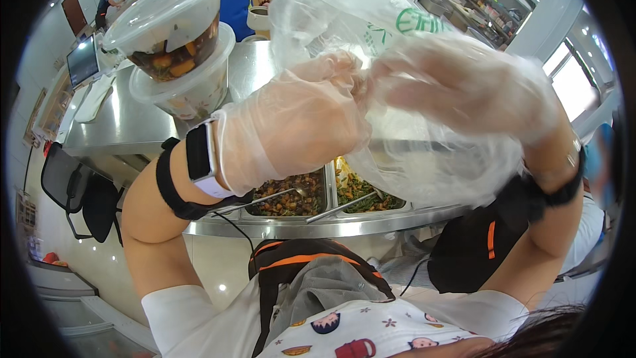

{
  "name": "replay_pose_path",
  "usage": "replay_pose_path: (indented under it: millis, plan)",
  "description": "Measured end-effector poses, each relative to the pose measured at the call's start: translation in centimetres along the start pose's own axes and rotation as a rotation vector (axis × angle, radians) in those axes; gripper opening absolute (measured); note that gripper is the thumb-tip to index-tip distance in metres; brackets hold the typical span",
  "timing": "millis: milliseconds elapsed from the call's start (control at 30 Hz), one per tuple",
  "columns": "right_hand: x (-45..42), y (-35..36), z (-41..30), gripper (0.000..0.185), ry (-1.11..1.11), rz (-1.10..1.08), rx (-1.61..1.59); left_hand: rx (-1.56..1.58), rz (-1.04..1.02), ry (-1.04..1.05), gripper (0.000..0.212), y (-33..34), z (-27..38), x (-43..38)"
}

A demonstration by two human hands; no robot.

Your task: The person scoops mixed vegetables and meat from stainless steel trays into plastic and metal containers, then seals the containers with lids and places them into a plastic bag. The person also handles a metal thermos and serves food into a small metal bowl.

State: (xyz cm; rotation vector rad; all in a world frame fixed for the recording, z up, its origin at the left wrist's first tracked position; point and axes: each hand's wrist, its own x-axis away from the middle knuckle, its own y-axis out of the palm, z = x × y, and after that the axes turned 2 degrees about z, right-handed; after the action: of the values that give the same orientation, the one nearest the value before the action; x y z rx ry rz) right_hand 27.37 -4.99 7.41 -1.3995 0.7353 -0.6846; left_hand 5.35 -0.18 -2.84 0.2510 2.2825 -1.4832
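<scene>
Both hands wear clear plastic gloves and meet in front of me above the steel counter. My left hand (308, 114) is closed on the gathered edge of a thin translucent plastic bag (437, 159) with green print. Blurred by motion, my right hand (462, 84) lies against the same bag, fingers bent toward the left one; its grip is unclear. Left of the hands, a lidded clear plastic bowl (171, 54) of dark food with orange chunks sits tilted on another lidded plastic bowl (191, 94).
Steel food trays, one with dark diced food (293, 196) and one with green vegetables and egg (365, 191), hold metal spoons below my hands. A person in blue (233, 0) stands across the counter beside a white pot (258, 18). A monitor (83, 61) and black chair (74, 189) are at left.
</scene>
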Motion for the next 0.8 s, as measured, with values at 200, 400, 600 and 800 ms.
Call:
replay_pose_path:
  millis: [200, 400, 600, 800]
  plan:
    - [-7.0, 6.5, 5.8, 0.06, 0.314, -0.262, 0.098, 0.422, -0.194, -0.002, 0.02, 0.1, 1.8, 0.9]
    - [-6.6, 9.9, 10.6, 0.085, 0.152, -0.296, -0.169, 0.169, 0.341, -0.013, 0.035, -0.7, -1.2, -1.1]
    - [-5.9, 11.5, 10.6, 0.122, 0.103, -0.202, 0.007, -0.108, -0.633, -0.616, 0.026, 4.4, -3.5, -4.8]
    - [-5.2, 11.8, 14.8, 0.082, -0.055, -0.067, -0.398, 0.015, -0.294, -0.704, 0.029, 5.7, -4.3, -5.2]
